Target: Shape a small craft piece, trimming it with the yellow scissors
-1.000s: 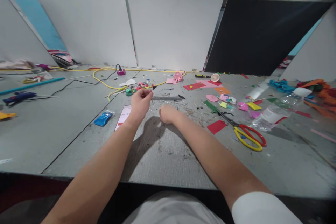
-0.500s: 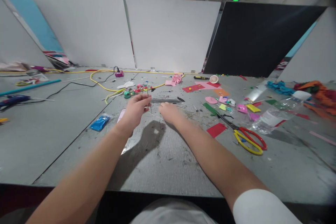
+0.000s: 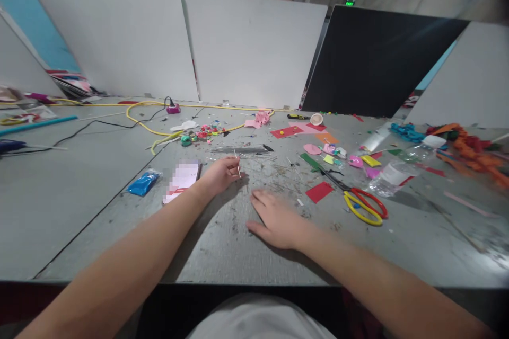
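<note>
My left hand (image 3: 221, 176) is closed in a pinch on a thin, pale wire (image 3: 235, 153), which sticks out above and below the fingertips. Just beyond it lies a bundle of thin grey wires (image 3: 244, 149) with a dark tip at its right end. My right hand (image 3: 278, 220) is palm down at the tabletop, slightly blurred, its fingers stretched and the thumb apart, with nothing held. Beside my left forearm is a phone (image 3: 182, 182), its screen partly pixelated. A blue packet (image 3: 143, 184) rests left of the phone.
Scissors (image 3: 363, 205) with red and yellow handles lie to the right, near a red paper piece (image 3: 319, 192) and a clear plastic bottle (image 3: 401, 169). Colourful scraps and a yellow cable (image 3: 137, 126) spread across the back. White and black boards (image 3: 254, 47) stand behind.
My right hand has drawn back toward me from the wires and opened out flat. My left hand still pinches the wire, slightly lower and further right. The phone shows more fully.
</note>
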The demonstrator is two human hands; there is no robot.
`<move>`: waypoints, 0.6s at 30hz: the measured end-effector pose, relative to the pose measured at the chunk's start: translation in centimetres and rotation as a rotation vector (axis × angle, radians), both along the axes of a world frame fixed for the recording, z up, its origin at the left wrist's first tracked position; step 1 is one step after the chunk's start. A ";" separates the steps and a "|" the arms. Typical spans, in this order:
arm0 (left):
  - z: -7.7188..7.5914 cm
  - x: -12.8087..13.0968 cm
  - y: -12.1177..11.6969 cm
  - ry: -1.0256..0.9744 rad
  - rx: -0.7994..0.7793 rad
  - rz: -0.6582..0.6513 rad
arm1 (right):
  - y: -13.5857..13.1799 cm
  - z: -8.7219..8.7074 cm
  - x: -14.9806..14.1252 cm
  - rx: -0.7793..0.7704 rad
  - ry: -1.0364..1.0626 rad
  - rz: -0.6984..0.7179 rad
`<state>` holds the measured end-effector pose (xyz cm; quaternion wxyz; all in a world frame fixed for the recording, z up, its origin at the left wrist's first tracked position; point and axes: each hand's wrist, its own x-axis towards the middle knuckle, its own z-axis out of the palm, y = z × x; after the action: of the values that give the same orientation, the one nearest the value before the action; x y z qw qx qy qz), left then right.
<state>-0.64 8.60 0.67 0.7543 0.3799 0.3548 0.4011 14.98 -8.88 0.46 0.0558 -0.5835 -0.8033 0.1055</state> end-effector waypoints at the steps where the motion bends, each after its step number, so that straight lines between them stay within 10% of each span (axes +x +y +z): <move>1: -0.2 0.5 0.1 0.015 0.010 0.015 | -0.6 -0.2 0.2 -0.025 0.013 0.039; 6: 0.3 3.2 0.9 0.117 0.159 0.080 | -0.2 -0.5 3.2 -0.047 0.017 0.102; 18: 0.6 5.8 4.6 0.263 0.279 0.205 | 1.7 -1.9 14.3 -0.009 -0.081 -0.312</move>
<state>5.16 13.24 1.29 0.5969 0.4915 0.4279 0.4681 29.30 -7.21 -1.43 0.0364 -0.7052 -0.7040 0.0757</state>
